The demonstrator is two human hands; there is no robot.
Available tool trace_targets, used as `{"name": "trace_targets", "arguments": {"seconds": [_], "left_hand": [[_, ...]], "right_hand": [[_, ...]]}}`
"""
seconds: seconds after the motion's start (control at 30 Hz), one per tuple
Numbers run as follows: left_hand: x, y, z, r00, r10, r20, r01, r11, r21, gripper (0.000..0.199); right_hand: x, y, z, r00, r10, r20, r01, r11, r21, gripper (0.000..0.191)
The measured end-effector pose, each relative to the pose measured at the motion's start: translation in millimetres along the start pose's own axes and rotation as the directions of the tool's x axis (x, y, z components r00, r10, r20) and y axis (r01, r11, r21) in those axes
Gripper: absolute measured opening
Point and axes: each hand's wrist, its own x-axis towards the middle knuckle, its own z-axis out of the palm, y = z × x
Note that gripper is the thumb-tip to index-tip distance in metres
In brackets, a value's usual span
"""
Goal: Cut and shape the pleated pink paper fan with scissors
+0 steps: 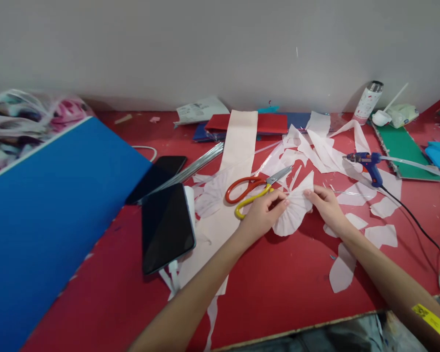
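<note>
On red felt, both hands (293, 210) pinch pleated white paper fan (295, 211)

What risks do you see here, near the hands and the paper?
The scissors lie right beside the left hand, blades toward the pleated paper that both hands hold; the right hand may brush them. The glue gun rests on paper scraps; if hot, it could stick or scorch them. Its cord could snag the right arm.
</note>
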Motion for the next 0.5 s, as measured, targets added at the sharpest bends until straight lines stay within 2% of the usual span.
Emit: {"name": "trace_targets", "arguments": {"seconds": [0.13,0.2,0.3,0.5], "left_hand": [[-1,-3,4.2,0.998,-0.063,0.028,0.067,0.987,-0.147,0.022],[-1,-4,5.1,0.997,-0.077,0.028,0.081,0.983,-0.166,0.022],[-2,-4,4.8,0.997,-0.075,-0.011,0.073,0.988,-0.135,0.021],[-4,-7,3.1,0.983,-0.131,-0.128,0.104,0.974,-0.200,0.021]], "right_hand": [[0,5,-1,0.996,-0.011,-0.088,0.014,0.999,0.030,0.035],[0,8,-2,0.992,-0.010,-0.126,0.017,0.998,0.056,0.033],[0,11,-3,0.987,0.000,-0.163,0.016,0.995,0.100,0.030],[0,9,-5,0.970,0.066,-0.233,-0.021,0.982,0.190,0.020]]}}
